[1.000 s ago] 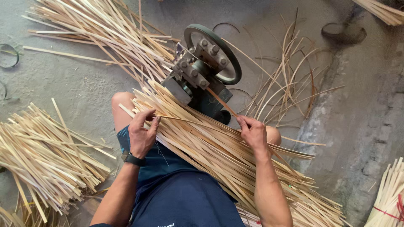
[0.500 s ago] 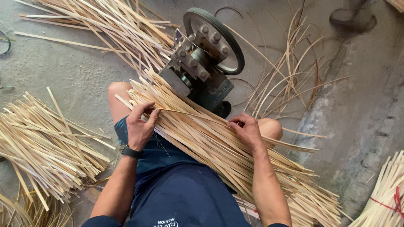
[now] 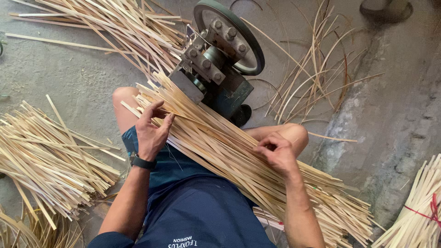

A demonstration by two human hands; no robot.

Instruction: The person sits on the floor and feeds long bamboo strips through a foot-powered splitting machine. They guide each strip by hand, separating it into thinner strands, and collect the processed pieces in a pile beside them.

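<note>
A thick bundle of pale bamboo strips (image 3: 220, 147) lies slanted across my lap, from the machine down to the lower right. My left hand (image 3: 154, 131) pinches one thin strip at the bundle's upper end, fingers curled on it. My right hand (image 3: 275, 154) rests on the middle of the bundle with fingers closed on a strip. Just beyond my knees stands a small green metal splitting machine (image 3: 220, 69) with a round wheel and bolted rollers. A black watch sits on my left wrist.
A loose heap of cut strips (image 3: 50, 160) lies on the concrete floor at left. More long strips (image 3: 105, 23) fan out at the upper left. Thin curled slivers (image 3: 317, 78) spread right of the machine. A tied bundle (image 3: 418, 211) lies at the lower right.
The view has shifted closer and down. My right hand has slid down the bundle toward me and curled its fingers. My left hand stays at the bundle's upper end.
</note>
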